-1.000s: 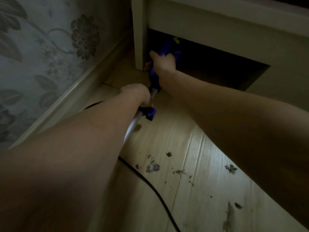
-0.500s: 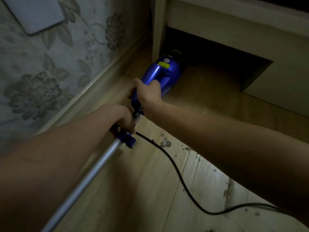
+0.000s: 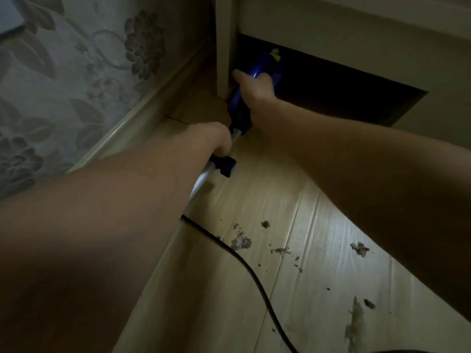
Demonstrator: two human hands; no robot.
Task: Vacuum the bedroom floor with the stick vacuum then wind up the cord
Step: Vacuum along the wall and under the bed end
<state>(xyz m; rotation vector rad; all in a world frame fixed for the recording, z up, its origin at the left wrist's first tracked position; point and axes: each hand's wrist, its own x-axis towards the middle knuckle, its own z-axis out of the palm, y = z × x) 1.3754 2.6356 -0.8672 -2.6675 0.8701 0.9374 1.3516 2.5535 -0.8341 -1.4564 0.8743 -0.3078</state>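
I see both arms stretched toward upper centre | right hand point(image 3: 256, 89) wraps the blue stick vacuum point(image 3: 239, 110) body at the dark gap under the bed frame point(image 3: 331, 29) | left hand point(image 3: 211, 138) grips its silver tube point(image 3: 201, 179) just below | cord point(image 3: 244, 266) trails across the floor point(image 3: 318, 225) to the lower edge, past dust clumps point(image 3: 240, 242).

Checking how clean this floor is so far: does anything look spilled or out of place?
Yes. Grey clumps and crumbs of debris lie scattered on the pale wood-plank floor, more at lower right, not yet picked up. The black power cord trails loose right beside them.
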